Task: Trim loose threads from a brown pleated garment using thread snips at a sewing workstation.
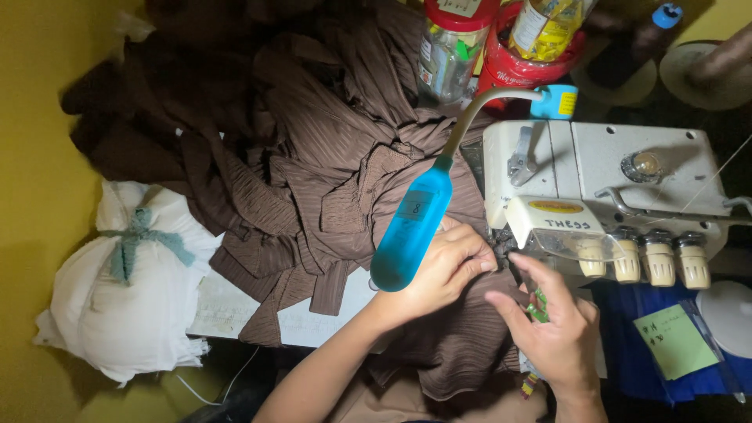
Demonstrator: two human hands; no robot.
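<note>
Hands at a sewing machine, seen from above. Left hand (446,262): fingers bent and pinched on brown pleated fabric (329,157), holding it just beside the machine's foot area. Right hand (552,329): fingers curled around a small green item (538,305), too small to identify, index finger reaching toward the same spot; the two hands sit close together, fingertips nearly meeting. Fabric: heaped across the table to the left and rear, one end draped down over the table edge below the hands. White overlock sewing machine (619,164): right of the fabric, three cream thread knobs (658,262) along its front. Blue gooseneck lamp (411,227): hanging over the left hand. White tied bundle (129,290): far left. Green paper note (675,341): right, on blue cloth.
</note>
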